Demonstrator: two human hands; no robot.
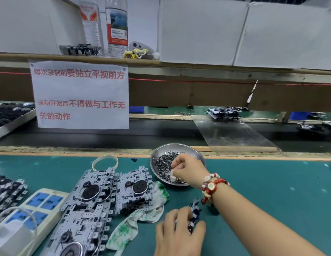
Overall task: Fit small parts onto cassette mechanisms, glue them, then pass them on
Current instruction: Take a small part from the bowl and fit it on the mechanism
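Observation:
My right hand (187,169) reaches into a round metal bowl (161,152) of small dark parts (163,163), its fingers curled down among them and its fingertips taped white. Whether it pinches a part is hidden. Low in the view, my left hand (177,235) grips a cassette mechanism (195,213) held on edge above the green mat. Several more cassette mechanisms (98,196) lie stacked in rows to the left of it.
A stained white rag (135,222) lies beside the stack. A white power strip (31,215) sits at the lower left, a tape ring (105,162) behind the stack. Beyond the mat runs a dark conveyor belt (105,137) with a clear sheet (233,133) and one mechanism (223,111).

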